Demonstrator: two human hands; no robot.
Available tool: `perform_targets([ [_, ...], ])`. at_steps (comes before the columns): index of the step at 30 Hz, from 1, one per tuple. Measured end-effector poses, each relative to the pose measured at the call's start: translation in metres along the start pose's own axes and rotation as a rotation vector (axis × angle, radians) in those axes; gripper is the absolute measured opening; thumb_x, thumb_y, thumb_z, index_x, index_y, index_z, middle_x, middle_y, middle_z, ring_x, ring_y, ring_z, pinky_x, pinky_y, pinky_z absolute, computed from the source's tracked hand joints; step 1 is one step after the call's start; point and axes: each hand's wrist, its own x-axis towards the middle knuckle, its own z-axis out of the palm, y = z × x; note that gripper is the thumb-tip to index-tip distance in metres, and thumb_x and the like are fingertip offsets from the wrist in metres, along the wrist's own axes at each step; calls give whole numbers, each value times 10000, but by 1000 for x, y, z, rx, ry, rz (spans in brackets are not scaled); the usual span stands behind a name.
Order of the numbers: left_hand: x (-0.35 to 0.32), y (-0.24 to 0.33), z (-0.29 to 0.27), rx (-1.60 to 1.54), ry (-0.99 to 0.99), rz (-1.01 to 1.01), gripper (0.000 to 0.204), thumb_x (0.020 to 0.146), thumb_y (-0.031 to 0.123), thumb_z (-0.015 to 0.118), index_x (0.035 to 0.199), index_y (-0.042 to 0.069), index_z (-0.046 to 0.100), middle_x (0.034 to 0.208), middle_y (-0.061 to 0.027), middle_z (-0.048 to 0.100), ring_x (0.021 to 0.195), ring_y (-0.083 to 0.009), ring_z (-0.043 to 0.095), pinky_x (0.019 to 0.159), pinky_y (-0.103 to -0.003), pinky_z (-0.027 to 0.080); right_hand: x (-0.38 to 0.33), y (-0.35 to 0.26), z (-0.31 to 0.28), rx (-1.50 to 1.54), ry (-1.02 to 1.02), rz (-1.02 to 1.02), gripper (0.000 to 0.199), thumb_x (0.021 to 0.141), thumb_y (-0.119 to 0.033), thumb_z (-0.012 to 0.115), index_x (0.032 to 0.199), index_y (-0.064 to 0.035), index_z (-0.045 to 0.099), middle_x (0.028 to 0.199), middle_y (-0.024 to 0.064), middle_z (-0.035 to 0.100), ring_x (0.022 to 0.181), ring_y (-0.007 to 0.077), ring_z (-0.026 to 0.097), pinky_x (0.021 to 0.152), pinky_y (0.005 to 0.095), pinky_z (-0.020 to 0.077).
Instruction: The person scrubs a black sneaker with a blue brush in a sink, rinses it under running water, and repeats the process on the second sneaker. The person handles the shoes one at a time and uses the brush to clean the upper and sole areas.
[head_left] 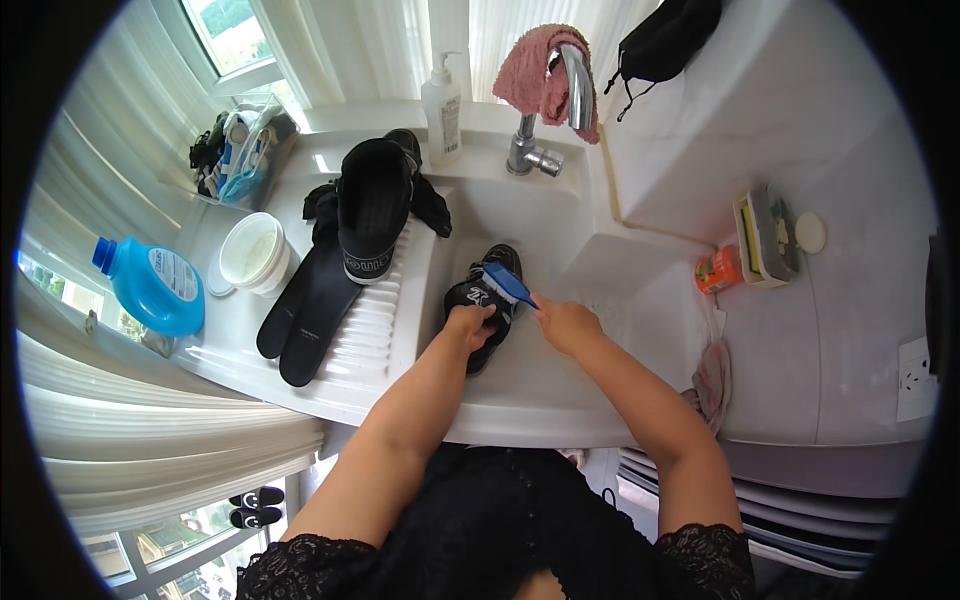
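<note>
A black shoe (487, 345) with a pale mark on its side is held down inside the white sink basin (640, 285). My left hand (470, 327) grips the shoe at its near part, fingers closed round it. My right hand (565, 325) is wrapped round the handle of a blue scrubbing brush (510, 283). The brush's white bristles rest against the shoe's upper. Left of the basin, on the ribbed washboard (375, 330), stands another black shoe (375, 205). Beside it lie black insoles (308, 315).
A blue detergent jug (160, 290), a white tub (253, 255) and a clear bin (240, 155) stand at the left. Behind are a pump bottle (441, 110) and a faucet (578, 95) draped with a pink cloth (535, 70). An orange container (718, 270) sits right.
</note>
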Motion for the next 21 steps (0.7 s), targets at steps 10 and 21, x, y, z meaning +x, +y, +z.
perform_targets([
  [10,-16,4,7,122,-57,29,362,840,-17,645,1186,-4,537,1152,-155,573,1052,-306,562,887,-470,467,-9,-15,-18,76,11,-61,369,947,-340,480,1307,-280,531,966,162,662,899,376,624,779,475,498],
  [21,-44,13,16,307,-223,62,510,689,-55,747,1149,-104,532,1157,-197,594,1064,-304,592,940,-417,438,-32,19,-10,110,38,68,382,943,-317,484,1315,-245,526,889,153,662,835,366,628,752,457,497],
])
